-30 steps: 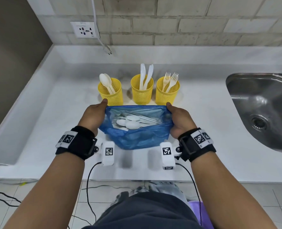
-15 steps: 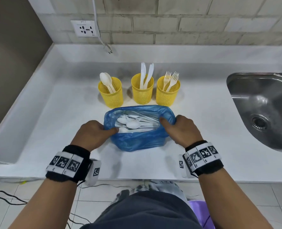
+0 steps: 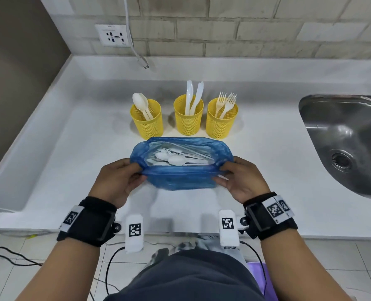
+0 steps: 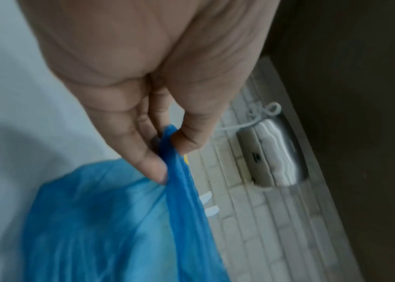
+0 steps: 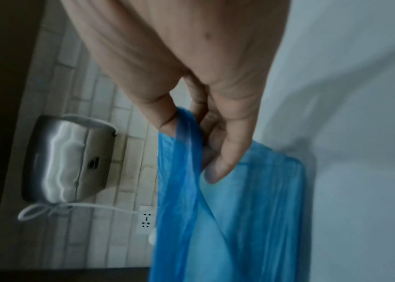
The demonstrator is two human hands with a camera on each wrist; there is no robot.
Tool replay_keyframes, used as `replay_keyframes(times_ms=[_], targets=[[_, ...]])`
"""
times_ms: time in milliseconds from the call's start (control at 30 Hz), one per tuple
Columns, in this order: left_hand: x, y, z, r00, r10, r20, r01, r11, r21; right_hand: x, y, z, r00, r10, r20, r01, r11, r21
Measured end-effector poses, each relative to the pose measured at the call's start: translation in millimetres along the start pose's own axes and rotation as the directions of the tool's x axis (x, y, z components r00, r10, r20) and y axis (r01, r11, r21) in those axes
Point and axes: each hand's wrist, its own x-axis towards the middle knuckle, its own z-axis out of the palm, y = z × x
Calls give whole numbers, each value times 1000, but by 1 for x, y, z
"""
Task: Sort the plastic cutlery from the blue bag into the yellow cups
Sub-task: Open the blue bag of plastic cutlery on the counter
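From the head camera, the blue bag (image 3: 181, 170) sits between both hands, cutlery (image 3: 176, 159) lying crosswise just beyond the grips. At the left wrist, the left hand (image 4: 143, 95) pinches the bag's rim. At the right wrist, the right hand (image 5: 191, 85) pinches the opposite rim.

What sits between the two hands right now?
The blue bag, its mouth pinched by the left hand and right hand; head view shows it.

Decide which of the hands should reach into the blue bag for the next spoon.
Left, marginally: both hands pinch the blue bag's rim, but the spoon cup stands on the left hand's side. The right hand can hold the bag open.
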Motion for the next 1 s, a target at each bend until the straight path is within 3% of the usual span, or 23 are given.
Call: replay_keyframes(times_ms=[100, 167, 267, 400, 533, 633, 700, 800, 867, 933, 1000], targets=[[6, -2, -4, 989, -129, 73, 145, 943, -298, 5, 2, 2, 993, 111, 28, -114, 946, 303], [9, -3, -3, 972, -219, 82, 234, 887, -398, 11, 8, 3, 984, 179, 19, -168, 880, 443], [11, -3, 5, 930, -341, 133, 365, 840, -400, 13, 13, 4, 974, 226, 26, -202, 806, 556], [10, -8, 15, 906, -373, 200, 422, 833, -358, 12, 18, 0, 958, 287, -3, -229, 773, 592], [8, -17, 17, 938, -324, 123, 346, 893, -289, 9, 20, 2, 969, 239, 67, -245, 874, 420], [13, -17, 14, 983, -174, -56, 174, 985, -5, 12, 17, 2, 993, 97, -72, -103, 991, -84], [20, -13, 10, 992, -9, -125, 43, 963, 267, 11, 15, 4, 984, -95, -149, 11, 874, -486], [23, -8, 9, 965, 239, -111, -132, 804, 579, 8, 15, 6, 906, -413, -89, 156, 524, -837], [25, -5, 13, 946, 322, -48, -203, 699, 686, 7, 14, 12, 869, -495, 19, 225, 360, -906], [29, -3, 21, 930, 367, 0, -237, 600, 764, 9, 14, 20, 873, -478, 97, 244, 256, -935], [33, -1, 28, 907, 418, 45, -270, 497, 825, 14, 15, 27, 859, -479, 183, 255, 89, -963]])
